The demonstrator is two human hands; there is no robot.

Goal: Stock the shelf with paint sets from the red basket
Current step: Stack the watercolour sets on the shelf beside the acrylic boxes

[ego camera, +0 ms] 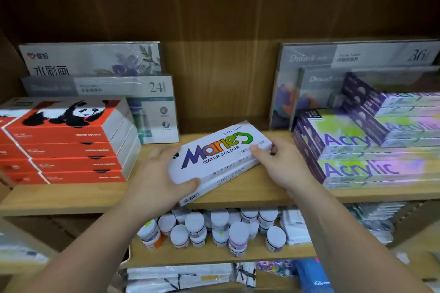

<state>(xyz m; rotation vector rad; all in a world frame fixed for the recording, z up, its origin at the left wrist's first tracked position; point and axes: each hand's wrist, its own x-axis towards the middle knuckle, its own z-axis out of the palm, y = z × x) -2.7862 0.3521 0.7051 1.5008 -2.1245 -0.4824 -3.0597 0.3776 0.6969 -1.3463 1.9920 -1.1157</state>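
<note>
1. Your left hand (162, 178) grips the near-left end of the paint set (219, 157), and your right hand (283, 164) pinches its far-right end.
2. The set rests on the shelf (257, 185), its near corner over the front lip.
3. Its long axis slants from near-left to far-right, and neither hand is nearer.
4. It sits in the gap between the panda boxes (71, 140) and the acrylic boxes (369, 150), touching neither.
5. Bare board lies behind it, so you likely have room to square it and push back.
</note>
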